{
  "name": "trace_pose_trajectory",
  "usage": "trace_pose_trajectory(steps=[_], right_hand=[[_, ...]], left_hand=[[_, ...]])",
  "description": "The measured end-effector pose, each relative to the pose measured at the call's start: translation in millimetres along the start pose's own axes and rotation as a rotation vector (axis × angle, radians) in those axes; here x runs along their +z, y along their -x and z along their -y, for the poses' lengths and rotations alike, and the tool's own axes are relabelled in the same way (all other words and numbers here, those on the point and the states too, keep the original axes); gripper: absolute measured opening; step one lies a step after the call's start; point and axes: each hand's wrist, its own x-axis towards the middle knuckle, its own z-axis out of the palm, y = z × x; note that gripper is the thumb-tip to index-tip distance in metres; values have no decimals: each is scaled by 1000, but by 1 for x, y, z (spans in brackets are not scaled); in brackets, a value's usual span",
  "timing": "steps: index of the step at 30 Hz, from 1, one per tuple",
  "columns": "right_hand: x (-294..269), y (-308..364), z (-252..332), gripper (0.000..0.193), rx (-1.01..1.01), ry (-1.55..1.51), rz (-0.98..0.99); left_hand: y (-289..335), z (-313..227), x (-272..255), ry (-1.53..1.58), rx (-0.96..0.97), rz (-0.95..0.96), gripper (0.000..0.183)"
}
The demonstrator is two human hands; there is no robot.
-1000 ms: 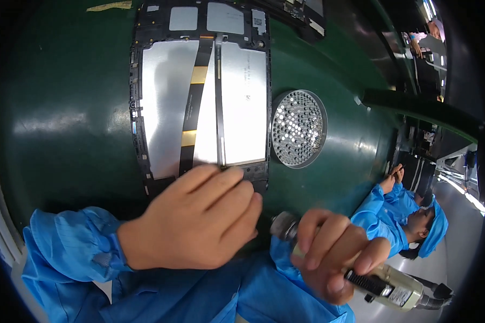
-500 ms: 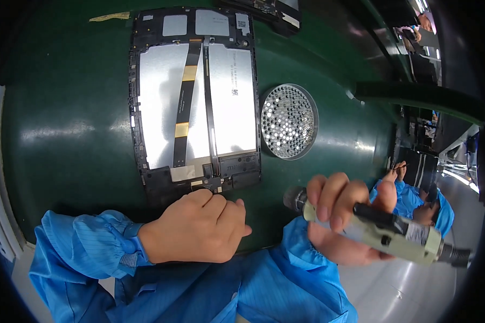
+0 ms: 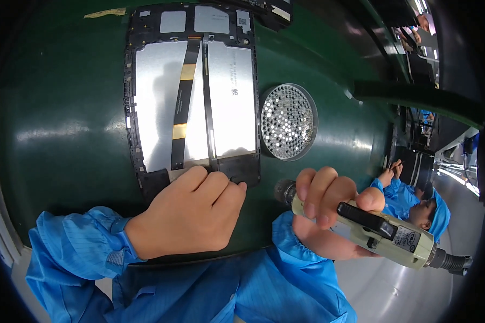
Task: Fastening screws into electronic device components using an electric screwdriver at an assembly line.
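Work at the lower edge of a panel. The panel [image 3: 229, 118] is laid flat on a green bench [image 3: 64, 172], silver face up, & is crossed lengthwise by a black flex cable [image 3: 182, 107] w/ gold bands. Over the panel's lower edge the L hand [image 3: 191, 212] is curled, knuckles up; its fingertips are hidden, so whether anything is pinched can't be told. Lower R of the panel, clear of it, a pale-green driver [image 3: 385, 237] is gripped in the R hand [image 3: 326, 202]; its nose is blurred. Just R of the panel, a round dish [image 3: 314, 132] is set, dotted w/ small bright pcs, prob. screws.

Technique (judged): the panel is best steadied by its dark frame, w/ flex cable unpressed; the driver is best kept off the silver & brought in upright, w/ tip seated before turning.

Writing: dark print is carried on the driver's label [image 3: 407, 239]; a code square [image 3: 243, 21] is borne at the panel's upper R. Fine print on the cable is too small to read.
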Motion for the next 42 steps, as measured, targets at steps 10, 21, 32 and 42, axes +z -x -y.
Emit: trace_pose_trajectory(steps=[10,21,32,42], right_hand=[[2,-1,-11,71,2,34,-9],[8,3,-12,70,-14,111,-37],[-1,2,-16,77,-50,93,-11],[-16,0,-2,79,-68,17,30]], left_hand=[[-1,3,-1,56,-48,19,23],[0,5,4,89,-69,28,14],[-9,6,13,32,-92,-51,10],[-22,13,15,206,-169,32,29]])
